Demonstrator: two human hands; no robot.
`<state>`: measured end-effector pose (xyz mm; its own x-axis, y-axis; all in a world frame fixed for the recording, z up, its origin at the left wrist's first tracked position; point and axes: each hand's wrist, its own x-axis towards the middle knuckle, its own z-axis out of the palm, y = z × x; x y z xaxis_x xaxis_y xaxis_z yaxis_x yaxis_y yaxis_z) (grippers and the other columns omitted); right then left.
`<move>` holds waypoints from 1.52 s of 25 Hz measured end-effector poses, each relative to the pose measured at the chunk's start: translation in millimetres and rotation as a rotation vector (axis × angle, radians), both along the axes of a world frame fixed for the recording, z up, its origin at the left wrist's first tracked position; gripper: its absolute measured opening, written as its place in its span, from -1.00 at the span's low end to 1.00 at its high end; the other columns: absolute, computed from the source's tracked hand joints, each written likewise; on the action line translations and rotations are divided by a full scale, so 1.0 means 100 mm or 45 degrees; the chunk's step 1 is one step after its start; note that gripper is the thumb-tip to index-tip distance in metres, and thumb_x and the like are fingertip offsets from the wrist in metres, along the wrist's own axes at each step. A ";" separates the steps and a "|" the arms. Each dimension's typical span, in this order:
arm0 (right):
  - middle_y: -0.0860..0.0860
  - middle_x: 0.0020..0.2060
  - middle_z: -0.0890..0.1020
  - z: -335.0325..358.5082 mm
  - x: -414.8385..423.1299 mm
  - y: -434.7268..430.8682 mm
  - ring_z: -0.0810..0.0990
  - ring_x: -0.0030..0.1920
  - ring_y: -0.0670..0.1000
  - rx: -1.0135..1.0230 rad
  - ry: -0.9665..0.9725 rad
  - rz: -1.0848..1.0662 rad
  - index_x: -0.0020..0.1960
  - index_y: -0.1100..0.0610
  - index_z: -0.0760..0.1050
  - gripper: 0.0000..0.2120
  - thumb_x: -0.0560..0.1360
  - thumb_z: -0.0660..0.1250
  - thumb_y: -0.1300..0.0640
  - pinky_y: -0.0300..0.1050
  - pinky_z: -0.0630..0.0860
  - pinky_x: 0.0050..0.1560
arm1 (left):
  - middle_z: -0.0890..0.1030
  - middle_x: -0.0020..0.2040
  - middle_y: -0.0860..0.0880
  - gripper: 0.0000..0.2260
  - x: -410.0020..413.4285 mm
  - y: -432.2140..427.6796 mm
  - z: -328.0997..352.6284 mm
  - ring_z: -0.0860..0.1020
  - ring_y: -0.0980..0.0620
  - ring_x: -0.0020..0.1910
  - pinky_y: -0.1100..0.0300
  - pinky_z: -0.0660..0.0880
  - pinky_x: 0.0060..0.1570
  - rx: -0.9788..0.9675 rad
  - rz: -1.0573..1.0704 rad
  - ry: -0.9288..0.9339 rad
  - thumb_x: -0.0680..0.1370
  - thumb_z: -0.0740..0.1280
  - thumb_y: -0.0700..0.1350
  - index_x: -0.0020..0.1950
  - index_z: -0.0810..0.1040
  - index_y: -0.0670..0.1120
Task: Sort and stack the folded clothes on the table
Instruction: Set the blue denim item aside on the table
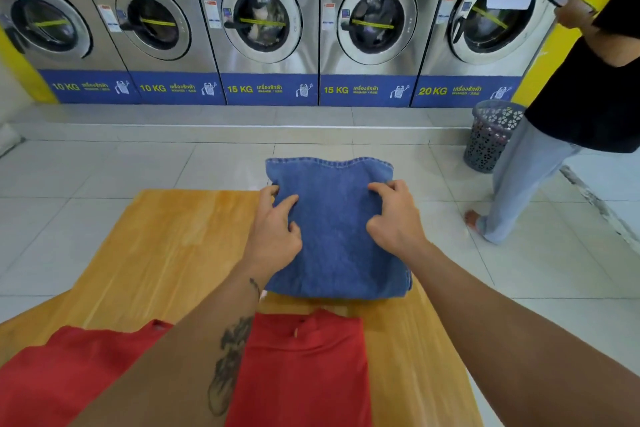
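Observation:
A folded blue denim garment (334, 253) lies at the far right end of the wooden table (166, 253), its far edge sticking out past the table end. My left hand (275, 229) grips its left side, fingers curled into the cloth. My right hand (394, 215) pinches its right side the same way. A red garment (304, 371) lies flat on the table just in front of me, under my left forearm, and reaches to the lower left corner.
A row of steel front-loading washing machines (263, 17) lines the far wall. A person in a black top (588, 87) stands at the right beside a dark perforated laundry basket (490, 135). White tiled floor surrounds the table.

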<state>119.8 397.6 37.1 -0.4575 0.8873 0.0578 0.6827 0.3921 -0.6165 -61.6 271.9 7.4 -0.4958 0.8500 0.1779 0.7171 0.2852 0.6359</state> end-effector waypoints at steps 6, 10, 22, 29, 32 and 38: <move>0.13 0.58 0.08 -0.87 0.10 0.01 0.14 0.54 0.26 0.003 -0.428 0.106 0.51 0.10 0.29 -0.41 0.47 0.23 0.15 0.14 0.17 0.47 | -0.09 0.61 -0.14 -0.44 -0.05 0.04 -0.69 0.02 -0.19 0.56 -0.15 0.14 0.47 -0.572 0.061 0.285 0.62 0.14 0.05 0.59 0.07 -0.01; 0.13 0.57 0.22 -1.02 0.08 -0.23 0.05 0.57 0.27 0.406 -0.638 0.258 0.50 0.05 0.33 -0.39 0.50 0.05 -0.12 0.35 -0.01 0.48 | -0.12 0.62 -0.13 -0.40 0.08 -0.08 -0.83 -0.09 -0.12 0.59 -0.24 0.00 0.49 -0.572 -0.042 0.564 0.60 0.02 0.10 0.60 -0.06 -0.02; 0.05 0.61 0.06 -0.75 0.08 -0.32 -0.03 0.59 0.16 0.021 -0.781 0.372 0.60 0.03 0.04 -0.39 0.61 0.02 -0.15 0.27 -0.08 0.53 | 0.41 0.40 -0.11 -0.59 0.01 -0.41 -0.28 0.41 -0.14 0.36 -0.02 0.40 0.29 -0.712 -0.128 0.276 0.53 0.20 -0.08 0.37 0.42 -0.13; 0.12 0.44 0.42 -0.39 -0.18 -1.49 0.37 0.43 0.17 -0.089 -0.281 0.360 0.47 0.15 0.35 -0.52 0.59 0.19 0.01 0.11 0.27 0.44 | 0.59 0.17 0.00 -0.69 -0.19 -1.84 -0.07 0.55 -0.02 0.16 0.12 0.44 0.19 -0.288 -0.027 0.024 0.49 0.25 -0.18 0.21 0.59 -0.03; 0.13 0.40 0.46 -0.30 -0.41 -2.05 0.41 0.40 0.15 -0.107 -0.180 0.325 0.44 0.16 0.39 -0.56 0.59 0.24 0.07 0.02 0.29 0.42 | 0.62 0.12 -0.01 -0.70 -0.47 -2.40 -0.06 0.58 0.00 0.11 0.08 0.49 0.17 -0.169 0.001 -0.051 0.49 0.23 -0.22 0.16 0.62 -0.05; 0.14 0.26 0.58 -0.30 -0.86 -3.07 0.50 0.31 0.15 -0.167 -0.117 0.231 0.32 0.16 0.49 -0.62 0.53 0.29 0.13 -0.02 0.37 0.32 | 0.59 0.16 0.02 -0.70 -1.14 -3.30 -0.08 0.52 0.01 0.19 0.10 0.42 0.27 -0.161 0.007 0.042 0.48 0.24 -0.20 0.17 0.60 -0.02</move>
<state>34.0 90.2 7.0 -0.6082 0.7873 -0.1016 0.6639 0.4343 -0.6088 -176.0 -58.1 -0.2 -0.4961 0.8640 0.0858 0.7352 0.3654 0.5709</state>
